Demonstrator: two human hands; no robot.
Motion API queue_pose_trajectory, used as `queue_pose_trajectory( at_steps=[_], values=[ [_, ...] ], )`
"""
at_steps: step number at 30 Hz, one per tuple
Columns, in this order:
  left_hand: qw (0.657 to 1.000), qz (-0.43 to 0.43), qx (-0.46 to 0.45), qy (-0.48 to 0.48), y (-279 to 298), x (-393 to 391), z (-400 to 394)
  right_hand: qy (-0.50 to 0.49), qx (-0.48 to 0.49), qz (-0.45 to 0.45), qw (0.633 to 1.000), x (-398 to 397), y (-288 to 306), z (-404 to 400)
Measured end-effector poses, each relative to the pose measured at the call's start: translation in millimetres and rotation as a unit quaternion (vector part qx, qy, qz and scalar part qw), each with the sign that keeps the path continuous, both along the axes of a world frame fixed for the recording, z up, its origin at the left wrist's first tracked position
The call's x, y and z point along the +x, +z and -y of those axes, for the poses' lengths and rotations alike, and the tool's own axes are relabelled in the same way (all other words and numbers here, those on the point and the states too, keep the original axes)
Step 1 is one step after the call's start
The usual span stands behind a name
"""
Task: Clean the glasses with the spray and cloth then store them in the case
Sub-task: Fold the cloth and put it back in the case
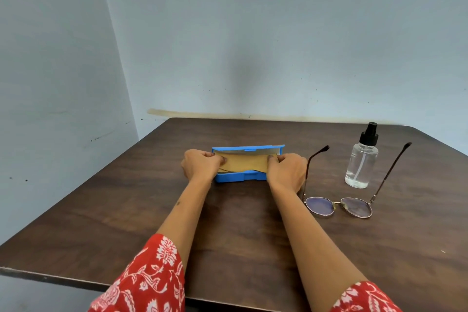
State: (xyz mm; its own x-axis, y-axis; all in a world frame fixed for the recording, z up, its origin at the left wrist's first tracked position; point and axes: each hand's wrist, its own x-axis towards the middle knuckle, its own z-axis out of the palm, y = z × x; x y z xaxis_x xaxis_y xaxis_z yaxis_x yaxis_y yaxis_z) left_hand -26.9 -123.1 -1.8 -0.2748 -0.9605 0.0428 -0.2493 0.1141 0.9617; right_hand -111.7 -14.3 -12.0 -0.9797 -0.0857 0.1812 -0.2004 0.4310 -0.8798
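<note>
A blue glasses case (238,177) lies open at the middle of the dark wooden table (126,210). A tan cloth (244,162) is stretched flat over the case. My left hand (201,164) pinches the cloth's left end and my right hand (287,171) pinches its right end. To the right, thin-rimmed glasses (339,206) rest lenses down with both arms pointing up and away. Behind them stands a clear spray bottle (361,159) with a black pump top, upright and untouched.
The table stands in a corner, with pale blue walls (253,45) behind and to the left. Its front edge runs close to my red patterned sleeves (149,281).
</note>
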Motion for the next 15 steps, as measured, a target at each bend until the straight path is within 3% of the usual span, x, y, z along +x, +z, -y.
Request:
queue_pose_trajectory(
  at_steps=[6,15],
  values=[
    [0.996,0.056,-0.063,0.003,-2.7,3.5,4.3,0.001,-0.019,0.007,1.000,3.1,-1.3,-2.9],
    [0.989,0.067,-0.136,0.003,-14.2,1.5,5.8,-0.013,0.004,-0.024,1.000,0.8,-7.5,-0.4]
  ],
)
